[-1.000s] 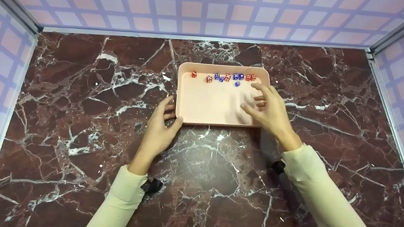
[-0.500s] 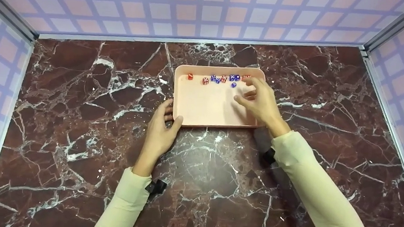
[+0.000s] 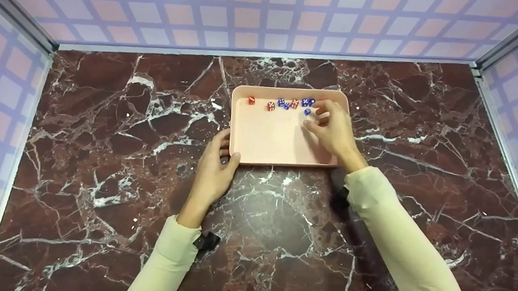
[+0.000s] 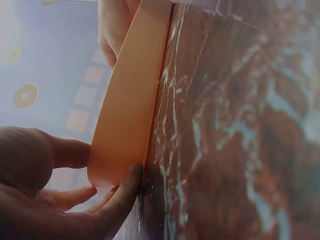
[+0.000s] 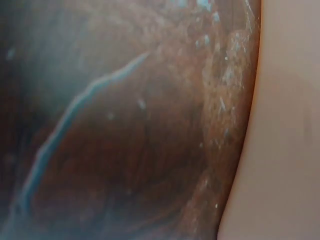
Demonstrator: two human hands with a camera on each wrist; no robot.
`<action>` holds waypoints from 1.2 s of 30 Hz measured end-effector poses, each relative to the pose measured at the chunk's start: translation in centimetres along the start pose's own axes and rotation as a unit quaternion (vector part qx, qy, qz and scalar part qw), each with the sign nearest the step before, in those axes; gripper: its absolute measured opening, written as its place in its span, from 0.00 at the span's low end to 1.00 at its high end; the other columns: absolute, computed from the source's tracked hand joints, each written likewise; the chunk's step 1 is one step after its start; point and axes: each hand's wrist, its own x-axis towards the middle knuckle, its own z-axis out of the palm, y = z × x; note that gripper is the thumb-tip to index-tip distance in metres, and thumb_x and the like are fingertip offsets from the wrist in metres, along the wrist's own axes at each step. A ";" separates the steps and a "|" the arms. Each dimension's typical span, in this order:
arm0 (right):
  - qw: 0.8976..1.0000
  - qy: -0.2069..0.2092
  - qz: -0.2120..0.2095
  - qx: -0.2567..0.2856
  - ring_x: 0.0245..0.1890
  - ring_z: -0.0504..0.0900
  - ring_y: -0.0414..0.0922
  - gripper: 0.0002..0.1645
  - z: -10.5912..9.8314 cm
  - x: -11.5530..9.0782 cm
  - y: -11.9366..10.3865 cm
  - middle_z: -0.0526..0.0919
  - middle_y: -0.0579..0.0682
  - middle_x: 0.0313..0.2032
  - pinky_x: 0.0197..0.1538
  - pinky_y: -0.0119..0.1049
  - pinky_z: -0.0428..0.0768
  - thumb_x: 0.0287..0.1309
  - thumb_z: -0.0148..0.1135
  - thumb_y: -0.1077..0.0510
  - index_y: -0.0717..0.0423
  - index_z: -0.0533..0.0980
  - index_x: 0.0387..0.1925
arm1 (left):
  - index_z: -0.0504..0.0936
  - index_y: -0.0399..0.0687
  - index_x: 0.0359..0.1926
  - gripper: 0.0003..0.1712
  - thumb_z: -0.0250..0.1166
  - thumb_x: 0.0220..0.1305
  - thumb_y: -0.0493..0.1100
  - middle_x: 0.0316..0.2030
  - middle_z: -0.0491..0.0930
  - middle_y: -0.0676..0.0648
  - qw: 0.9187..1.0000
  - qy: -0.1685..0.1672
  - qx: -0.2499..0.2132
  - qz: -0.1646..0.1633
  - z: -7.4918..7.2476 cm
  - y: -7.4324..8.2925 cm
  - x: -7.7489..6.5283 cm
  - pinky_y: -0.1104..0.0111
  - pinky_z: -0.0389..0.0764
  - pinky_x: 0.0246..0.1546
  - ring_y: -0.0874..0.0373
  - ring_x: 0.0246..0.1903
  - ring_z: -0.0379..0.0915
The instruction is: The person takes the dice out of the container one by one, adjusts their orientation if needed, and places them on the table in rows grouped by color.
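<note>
A shallow light-pink tray (image 3: 266, 144) lies on the table. Small red and blue dice sit in a loose row along its far inner side, among them a red die (image 3: 251, 100) at the left and a blue die (image 3: 307, 112) near the right hand. My left hand (image 3: 216, 172) grips the near left corner of the tray (image 4: 125, 100), thumb at the rim and fingers against the outer wall. My right hand (image 3: 337, 130) is over the tray's right part, fingers bent and thumb apart from them. Its fingertips are beside the blue dice; the far right corner is partly hidden behind it.
The dark red marbled tabletop (image 3: 122, 152) surrounds the tray. Checked panels (image 3: 251, 13) stand at the back and both sides. A smooth pale surface fills the right edge of the right wrist view, too close to identify.
My right hand has moved left and down to the dice at the far right, covering the red dice there. The left hand stays at the tray corner.
</note>
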 end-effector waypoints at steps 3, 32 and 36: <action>1.000 0.018 0.006 -0.007 0.48 0.86 0.58 0.24 0.2 0.3 0.0 0.83 0.64 0.51 0.57 0.45 0.85 0.62 0.72 0.66 0.67 0.78 0.58 | 0.67 0.37 0.76 0.34 0.63 0.71 0.32 0.60 0.76 0.32 1.000 -0.005 -0.003 -0.006 0.0 0.2 0.1 0.53 0.86 0.55 0.40 0.55 0.79; 0.991 0.082 0.073 -0.074 0.44 0.84 0.50 0.10 2.1 1.1 -0.5 0.88 0.54 0.44 0.54 0.46 0.80 0.62 0.70 0.61 0.57 0.85 0.46 | 0.65 0.37 0.77 0.34 0.63 0.74 0.35 0.62 0.75 0.31 0.999 -0.018 0.024 -0.010 -0.2 0.2 -0.2 0.51 0.83 0.60 0.38 0.59 0.79; 0.992 0.071 0.065 -0.080 0.44 0.83 0.50 0.09 1.9 1.2 -0.7 0.87 0.55 0.44 0.53 0.46 0.80 0.61 0.69 0.63 0.59 0.85 0.44 | 0.66 0.37 0.77 0.34 0.64 0.74 0.36 0.62 0.74 0.31 0.999 -0.017 0.026 -0.016 -0.3 0.2 -0.2 0.52 0.85 0.59 0.39 0.59 0.79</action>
